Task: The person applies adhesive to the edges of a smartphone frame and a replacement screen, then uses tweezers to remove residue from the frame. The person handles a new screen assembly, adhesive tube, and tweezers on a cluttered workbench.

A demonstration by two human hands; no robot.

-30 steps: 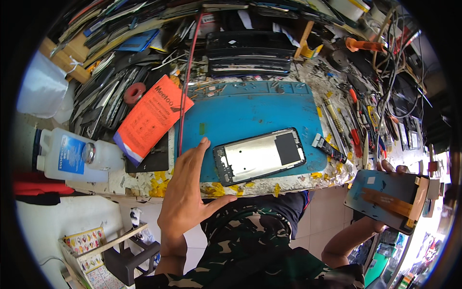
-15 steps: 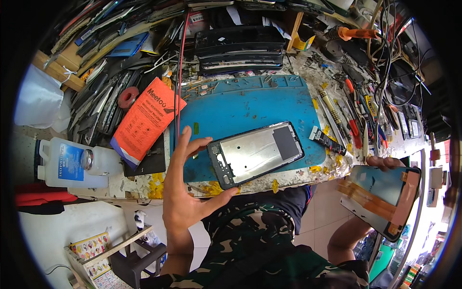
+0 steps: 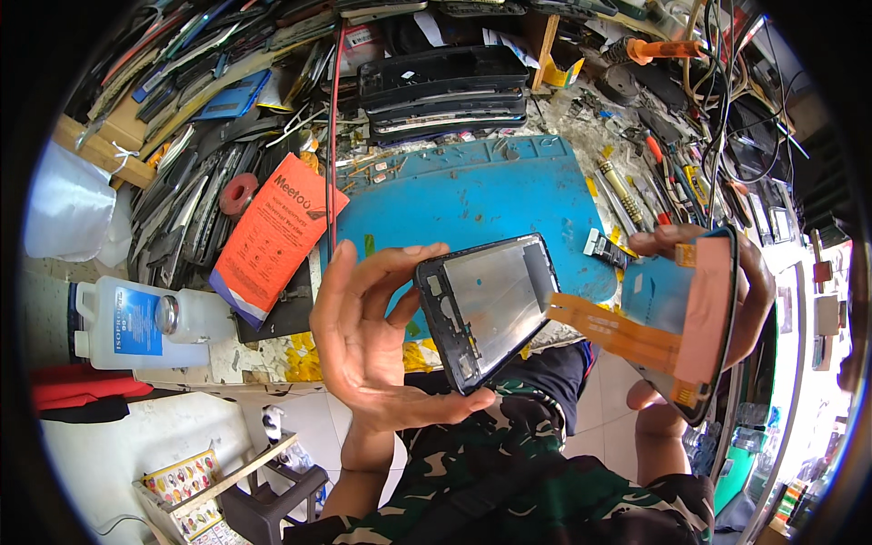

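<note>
My left hand (image 3: 368, 345) grips a black phone frame (image 3: 486, 304) by its short left end, fingers at the top edge and thumb at the lower corner. The frame is tilted above the front of the blue work mat (image 3: 454, 195), its silvery inner side showing. In my right hand (image 3: 749, 295) is a phone screen (image 3: 654, 286), held by its edges with its back showing. From the screen an orange-brown flex cable (image 3: 609, 331) sticks out to the left, its tip overlapping the frame's right edge in view; whether they touch I cannot tell.
An orange packet (image 3: 277, 236) leans at the mat's left, near a white plastic jug (image 3: 136, 322). Stacked phone frames (image 3: 445, 91) stand behind the mat. A black glue tube (image 3: 607, 250) lies at its right, with screwdrivers (image 3: 656, 150) and tweezers beyond. Cables (image 3: 727, 127) hang at the right.
My right hand has brought the screen up and leftward to the frame. My left hand has shifted right and tilted the frame, gripping it farther round its end.
</note>
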